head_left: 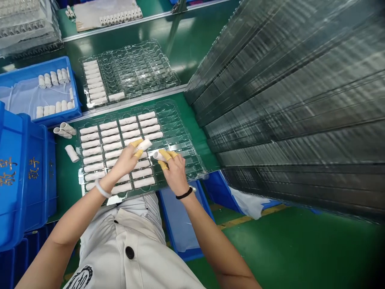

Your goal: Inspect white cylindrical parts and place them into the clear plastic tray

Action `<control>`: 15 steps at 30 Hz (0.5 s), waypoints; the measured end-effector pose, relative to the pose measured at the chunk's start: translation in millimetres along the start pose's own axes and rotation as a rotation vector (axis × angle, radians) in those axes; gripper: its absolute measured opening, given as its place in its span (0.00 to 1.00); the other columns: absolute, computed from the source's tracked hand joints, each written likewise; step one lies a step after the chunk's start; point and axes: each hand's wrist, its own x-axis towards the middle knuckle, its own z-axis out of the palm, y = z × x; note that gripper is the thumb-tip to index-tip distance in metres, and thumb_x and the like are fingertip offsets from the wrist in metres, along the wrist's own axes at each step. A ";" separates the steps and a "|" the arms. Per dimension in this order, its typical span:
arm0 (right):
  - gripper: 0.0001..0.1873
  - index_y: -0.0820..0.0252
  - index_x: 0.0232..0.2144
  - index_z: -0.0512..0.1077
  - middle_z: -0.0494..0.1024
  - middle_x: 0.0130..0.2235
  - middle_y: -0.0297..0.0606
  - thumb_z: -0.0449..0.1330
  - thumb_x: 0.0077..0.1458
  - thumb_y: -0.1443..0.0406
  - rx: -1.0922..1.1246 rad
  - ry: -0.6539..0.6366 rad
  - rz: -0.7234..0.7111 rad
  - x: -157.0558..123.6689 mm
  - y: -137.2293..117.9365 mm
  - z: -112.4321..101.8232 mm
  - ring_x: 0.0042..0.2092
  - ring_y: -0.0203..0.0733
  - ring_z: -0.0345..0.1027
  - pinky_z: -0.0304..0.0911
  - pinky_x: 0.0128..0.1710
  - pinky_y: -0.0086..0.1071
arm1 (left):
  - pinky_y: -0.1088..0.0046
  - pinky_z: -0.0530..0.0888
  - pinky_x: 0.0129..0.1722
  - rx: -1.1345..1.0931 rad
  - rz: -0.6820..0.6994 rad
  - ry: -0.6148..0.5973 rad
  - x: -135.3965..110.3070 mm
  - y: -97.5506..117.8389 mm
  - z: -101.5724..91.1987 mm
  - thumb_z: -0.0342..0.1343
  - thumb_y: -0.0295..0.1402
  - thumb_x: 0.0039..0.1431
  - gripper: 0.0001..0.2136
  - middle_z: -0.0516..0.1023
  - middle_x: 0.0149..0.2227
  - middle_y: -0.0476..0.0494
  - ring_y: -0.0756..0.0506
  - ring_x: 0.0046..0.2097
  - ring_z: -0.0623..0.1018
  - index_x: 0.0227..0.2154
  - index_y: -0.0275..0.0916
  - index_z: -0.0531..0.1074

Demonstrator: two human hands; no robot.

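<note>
My left hand (131, 155), yellow covers on its fingertips, grips a white cylinder (145, 145) between thumb and fingers. Just right of it, my right hand (173, 162) is closed on another white tube (158, 155), whose open end faces left. Both hands are over a clear plastic tray (186, 140) on the green bench. White cylinders lie on their sides in its left and middle columns, while the right-hand slots hold none. Fingers hide some slots beneath them. Left of the tray, a few loose tubes (71, 153) rest on the bench.
Behind stands a second clear tray (141, 66), partly filled. A blue bin (73, 96) with more cylinders is at the left, above stacked blue crates (36, 172). A tall stack of clear trays (285, 100) rises close on the right. A blue bin (192, 253) sits below the bench.
</note>
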 end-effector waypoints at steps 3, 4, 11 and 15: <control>0.21 0.58 0.54 0.74 0.72 0.50 0.52 0.50 0.64 0.67 -0.139 0.008 -0.067 7.1 16.7 -1.5 0.54 0.56 0.63 0.60 0.56 0.54 | 0.52 0.66 0.59 0.140 0.109 -0.069 29.5 -6.4 26.6 0.51 0.26 0.59 0.18 0.76 0.49 0.28 0.34 0.55 0.73 0.52 0.31 0.74; 0.21 0.58 0.54 0.74 0.72 0.50 0.52 0.49 0.64 0.68 -0.148 0.008 -0.089 9.4 20.4 -0.6 0.55 0.56 0.62 0.61 0.56 0.55 | 0.49 0.64 0.60 0.170 0.136 -0.097 37.0 -8.4 34.9 0.50 0.25 0.59 0.18 0.76 0.50 0.27 0.33 0.57 0.72 0.52 0.31 0.73; 0.25 0.60 0.59 0.70 0.68 0.58 0.53 0.43 0.66 0.69 -0.122 -0.019 -0.198 15.2 33.1 12.5 0.68 0.53 0.51 0.58 0.65 0.58 | 0.42 0.45 0.70 0.338 0.279 -0.248 37.5 -24.3 51.3 0.41 0.15 0.56 0.27 0.66 0.65 0.26 0.38 0.71 0.57 0.57 0.33 0.67; 0.29 0.62 0.65 0.63 0.62 0.66 0.54 0.41 0.65 0.72 -0.145 -0.113 -0.260 17.5 33.4 20.3 0.72 0.52 0.44 0.51 0.68 0.60 | 0.39 0.47 0.69 0.381 0.262 -0.186 2.5 -17.8 29.1 0.41 0.17 0.59 0.26 0.62 0.67 0.25 0.37 0.72 0.54 0.60 0.33 0.66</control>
